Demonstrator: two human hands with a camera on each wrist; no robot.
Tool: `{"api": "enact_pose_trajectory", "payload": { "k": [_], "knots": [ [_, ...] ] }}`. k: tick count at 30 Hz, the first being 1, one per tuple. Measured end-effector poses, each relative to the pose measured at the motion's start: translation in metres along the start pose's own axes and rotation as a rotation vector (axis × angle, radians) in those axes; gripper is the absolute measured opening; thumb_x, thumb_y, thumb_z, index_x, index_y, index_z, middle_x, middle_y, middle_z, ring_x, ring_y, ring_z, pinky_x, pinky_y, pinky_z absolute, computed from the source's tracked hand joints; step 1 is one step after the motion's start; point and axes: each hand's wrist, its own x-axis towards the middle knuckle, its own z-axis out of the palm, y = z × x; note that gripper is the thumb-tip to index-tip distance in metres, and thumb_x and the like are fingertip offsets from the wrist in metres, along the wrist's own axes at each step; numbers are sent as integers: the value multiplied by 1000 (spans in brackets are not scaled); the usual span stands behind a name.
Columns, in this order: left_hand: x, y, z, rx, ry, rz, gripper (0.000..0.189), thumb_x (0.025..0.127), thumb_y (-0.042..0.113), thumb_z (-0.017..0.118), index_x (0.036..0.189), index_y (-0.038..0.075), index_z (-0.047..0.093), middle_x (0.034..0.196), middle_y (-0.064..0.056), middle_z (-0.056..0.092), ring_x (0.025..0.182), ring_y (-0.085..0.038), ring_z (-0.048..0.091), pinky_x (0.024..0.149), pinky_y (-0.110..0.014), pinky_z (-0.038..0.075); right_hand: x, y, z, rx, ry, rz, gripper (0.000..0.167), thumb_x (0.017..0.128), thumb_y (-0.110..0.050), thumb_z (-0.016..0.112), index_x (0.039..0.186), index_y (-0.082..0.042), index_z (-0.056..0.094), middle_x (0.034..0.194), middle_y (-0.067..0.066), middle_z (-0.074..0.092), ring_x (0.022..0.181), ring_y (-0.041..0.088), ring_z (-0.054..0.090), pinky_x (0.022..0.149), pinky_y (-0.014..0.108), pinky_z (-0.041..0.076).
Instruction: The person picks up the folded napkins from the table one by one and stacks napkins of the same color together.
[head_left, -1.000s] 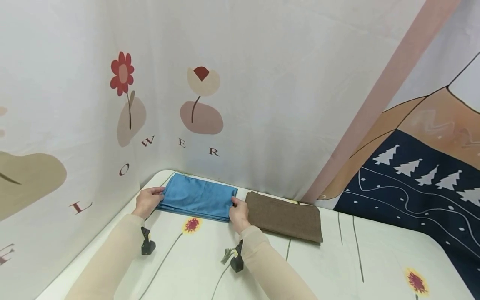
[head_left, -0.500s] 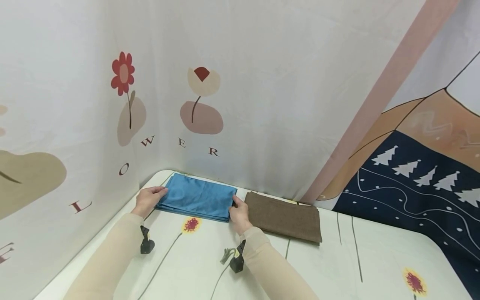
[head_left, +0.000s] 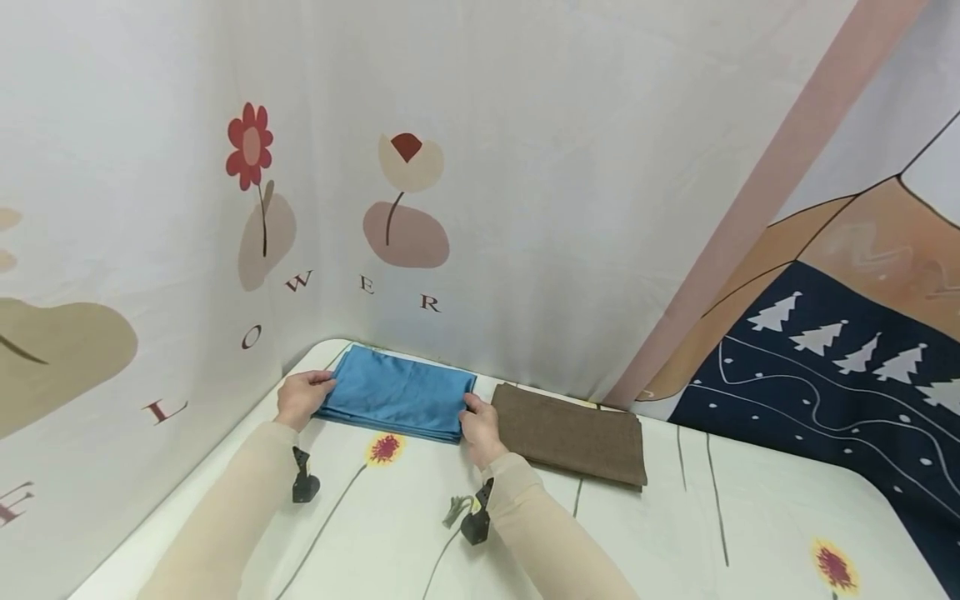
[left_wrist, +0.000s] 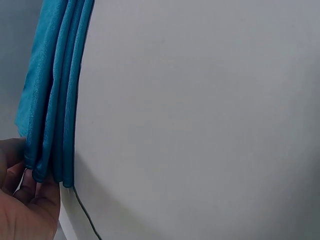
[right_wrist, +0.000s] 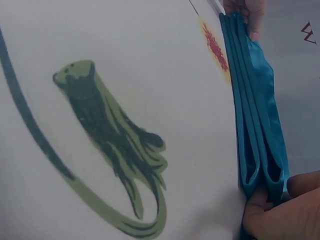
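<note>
A folded blue cloth (head_left: 401, 392), several layers thick, lies flat at the far left corner of the table. My left hand (head_left: 303, 396) holds its left end, and in the left wrist view the fingers (left_wrist: 47, 200) reach under the stacked folds with the thumb side against the top layer. At the opposite end my right hand (head_left: 480, 425) pinches the near right corner. Seen from the right wrist, the thumb and a finger (right_wrist: 257, 200) press into the looped folds of the cloth (right_wrist: 250, 115).
A folded brown cloth (head_left: 567, 435) lies just right of the blue one. The white table cover (head_left: 667, 533) carries printed flowers and stems. Printed curtains (head_left: 540, 208) rise directly behind and to the left of the table.
My left wrist has shifted slightly to the right. The blue cloth and my right hand stay in place.
</note>
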Motion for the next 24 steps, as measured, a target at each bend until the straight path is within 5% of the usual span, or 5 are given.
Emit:
{"api": "enact_pose_trajectory", "payload": {
  "k": [10,19,24],
  "knots": [
    [0,2,0,-16,9,-34,34,95,16,54,122,-3,59,127,-23,56,119,-38,49,99,-48,40,-4,-7,-2,-36,-57,49,47,94,7,37,140,12,30,148,28,26,139,39,20,113,48,22],
    [-3,0,-6,10,-66,42,38,93,14,55,124,-8,54,128,-28,53,120,-41,48,99,-49,42,-19,-9,-4,-51,-62,24,43,95,5,36,137,14,35,145,30,32,137,40,26,111,49,27],
    [-3,-1,-6,25,-53,57,36,92,11,57,123,-9,56,124,-27,56,116,-41,51,96,-48,43,-26,-9,-5,-48,-80,14,41,97,4,36,136,15,35,145,31,31,137,42,25,110,49,28]
  ]
}}
